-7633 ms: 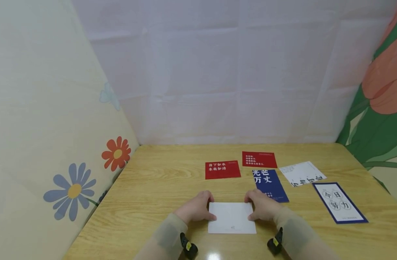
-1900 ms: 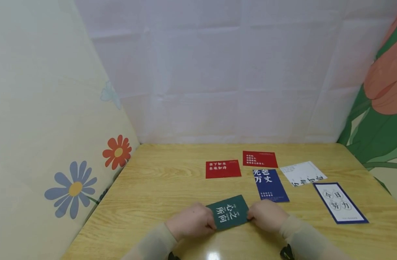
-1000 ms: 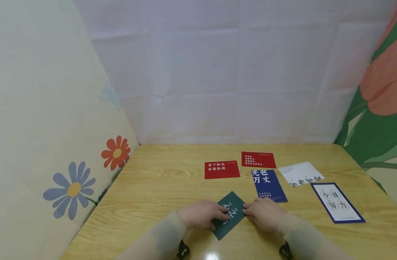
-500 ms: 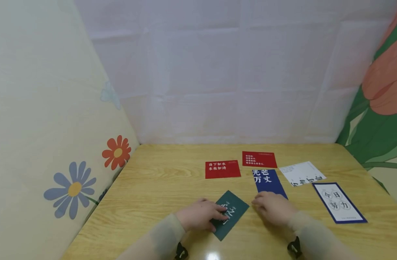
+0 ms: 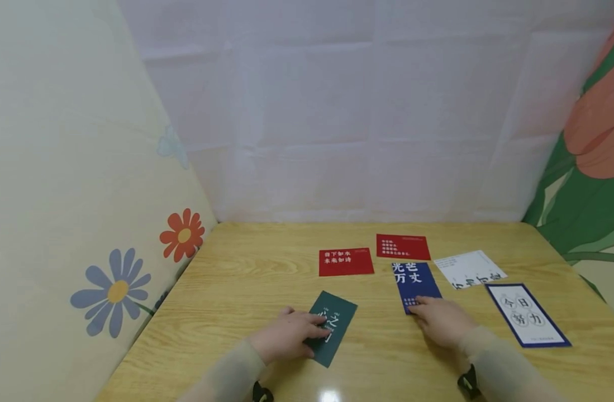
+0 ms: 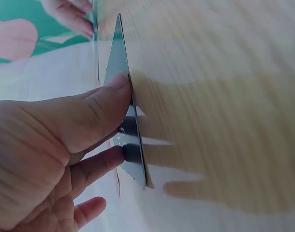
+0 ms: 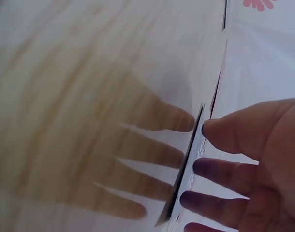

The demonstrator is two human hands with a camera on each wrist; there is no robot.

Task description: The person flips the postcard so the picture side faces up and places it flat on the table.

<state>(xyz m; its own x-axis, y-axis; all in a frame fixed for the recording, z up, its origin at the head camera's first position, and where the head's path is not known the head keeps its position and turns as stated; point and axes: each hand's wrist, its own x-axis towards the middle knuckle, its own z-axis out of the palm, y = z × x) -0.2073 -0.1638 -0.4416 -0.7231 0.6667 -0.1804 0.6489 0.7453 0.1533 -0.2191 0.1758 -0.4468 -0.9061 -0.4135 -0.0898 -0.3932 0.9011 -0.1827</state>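
In the head view, a dark green card with white characters lies slanted on the wooden table. My left hand rests on its left part, fingers spread over the lettering. The left wrist view shows this card nearly edge-on, with the thumb and fingers against its upper face. Farther right, my right hand touches the lower end of a blue card with its fingertips, covering some of the small print. In the right wrist view, the extended fingers meet the card's face.
Two red cards, one at left and one farther back, lie beyond the hands. A white card and a blue-bordered card lie right of the blue one. A pale curtain hangs behind the table.
At first both hands held a white-faced card; later a green face shows there. The green card has since turned and moved left under my left hand. My right hand has left it for the blue card.
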